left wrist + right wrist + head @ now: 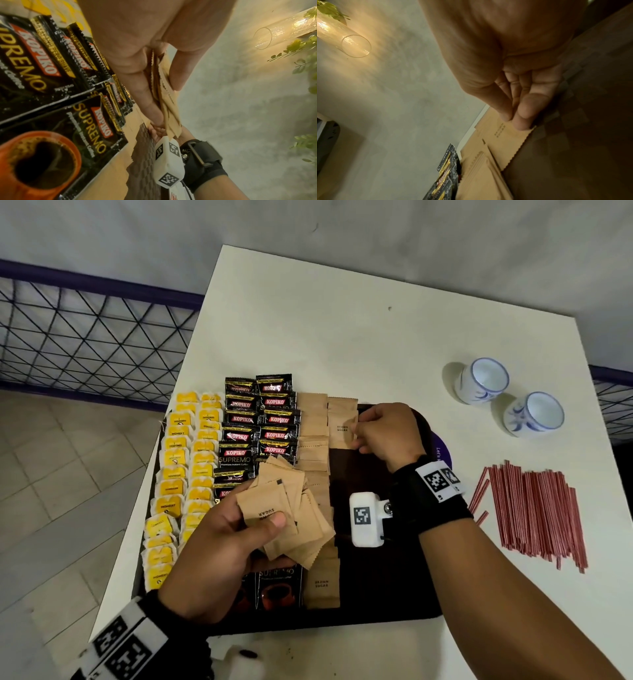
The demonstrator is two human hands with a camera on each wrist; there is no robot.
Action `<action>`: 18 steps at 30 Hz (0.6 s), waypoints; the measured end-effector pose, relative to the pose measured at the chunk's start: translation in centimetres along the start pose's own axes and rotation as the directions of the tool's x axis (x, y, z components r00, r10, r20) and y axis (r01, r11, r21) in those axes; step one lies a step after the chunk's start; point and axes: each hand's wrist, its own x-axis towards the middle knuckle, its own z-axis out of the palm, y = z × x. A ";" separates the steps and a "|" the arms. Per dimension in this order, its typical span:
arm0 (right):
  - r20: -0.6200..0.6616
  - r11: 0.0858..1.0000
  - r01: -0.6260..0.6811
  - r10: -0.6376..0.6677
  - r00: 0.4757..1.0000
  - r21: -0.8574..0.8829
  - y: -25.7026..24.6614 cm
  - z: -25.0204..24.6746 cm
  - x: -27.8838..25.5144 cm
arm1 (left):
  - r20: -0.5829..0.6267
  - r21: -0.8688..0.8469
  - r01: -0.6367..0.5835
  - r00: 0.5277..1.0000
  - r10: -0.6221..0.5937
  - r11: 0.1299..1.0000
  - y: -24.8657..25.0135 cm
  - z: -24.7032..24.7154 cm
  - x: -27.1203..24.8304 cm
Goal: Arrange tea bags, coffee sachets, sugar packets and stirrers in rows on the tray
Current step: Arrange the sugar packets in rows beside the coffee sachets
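Sugar step in hand; tea bags (pixel 178 481) fill two rows at the left of the tray (pixel 383 604), coffee sachets (pixel 260 419) two rows beside them, one full sugar row (pixel 313 440) to their right; a second sugar row just begun at the far end. Right hand (pixel 383 433) pinches a sugar packet (pixel 342 428) by its right edge, thumb and fingertips (pixel 524 116) closed on the serrated seam, packet lying flat on the tray, overlapping the one beyond it. Left hand (pixel 219 546) grips a loose fan of spare packets (pixel 294 518), thumb on top, held over the near coffee rows. Stirrers (pixel 531 508) lie untouched on the table (pixel 342 320), right of the tray; two cups (pixel 507 398) beyond them. Next, likely: let go of the placed packet, draw another from the fan, lay it nearer, edges in line with the neighbouring row; fan may slip if the left grip loosens.
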 end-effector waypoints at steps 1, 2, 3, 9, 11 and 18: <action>-0.006 1.000 0.001 -0.001 1.000 0.005 0.1 0.1 0.1 | 0.003 0.000 -0.002 1.000 0.002 1.000 0.0 0.1 0.0; -0.010 1.000 0.002 -0.002 1.000 0.014 0.2 0.2 0.1 | 0.005 -0.001 -0.003 1.000 0.003 1.000 0.0 0.1 0.0; -0.010 1.000 0.003 -0.002 1.000 0.025 0.2 0.3 0.1 | 0.005 -0.003 -0.006 1.000 0.006 1.000 0.1 0.1 0.0; -0.050 1.000 0.015 -0.014 0.999 0.022 0.3 -0.5 -0.6 | 0.006 -0.014 -0.022 1.000 0.022 1.000 0.4 0.6 0.3; -0.060 0.993 0.111 -0.113 0.992 -0.049 -0.4 -1.4 -2.1 | 0.009 -0.015 -0.028 1.000 0.028 1.000 0.6 0.9 0.5; 0.388 0.941 0.313 -0.339 0.857 0.131 -3.0 -3.0 -8.5 | 0.018 -0.009 -0.052 0.998 0.052 0.999 0.8 2.0 1.5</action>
